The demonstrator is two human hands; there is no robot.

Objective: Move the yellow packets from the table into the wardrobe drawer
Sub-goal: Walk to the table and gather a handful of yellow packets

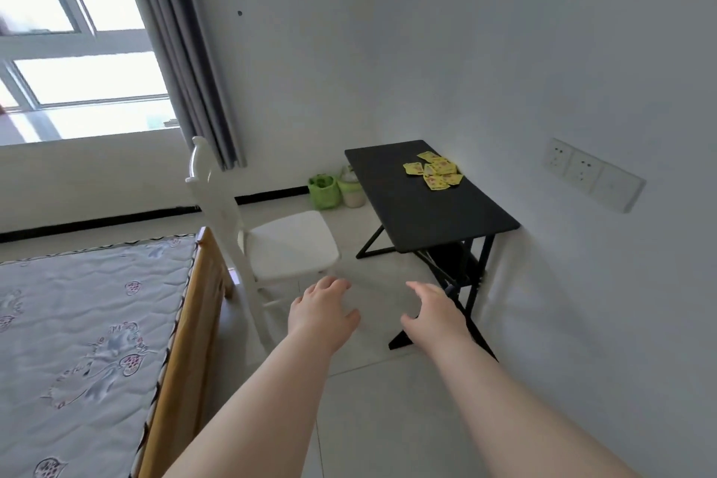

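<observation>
Most of the space to the left of your left hand (322, 312) is filled by the bed (194, 307), its patterned mattress (85, 326) bare inside a wooden frame. Beyond that hand, up and to the left, the window (77, 78) stands bright, with a grey curtain (186, 50) hanging down its right edge. Ahead of your right hand (436, 312) and a little to its right, the black folding table (411, 202) stands against the white wall, its crossed legs coming down just beside that hand. Directly beyond your left hand the white chair (289, 248) has its seat towards the table and its back towards the bed. Both hands are stretched forward over the tiled floor, palms down, side by side but apart; each has its fingers loosely spread and holds nothing. To the right of your right hand and higher up, a white socket panel (595, 175) is mounted on the wall. Far beyond your left hand, on the floor between chair and table, a green bag (322, 190) sits just beside a pale jar (351, 188). The yellow packets (434, 170) lie in a loose overlapping heap at the far end of the tabletop, well ahead of both hands.
</observation>
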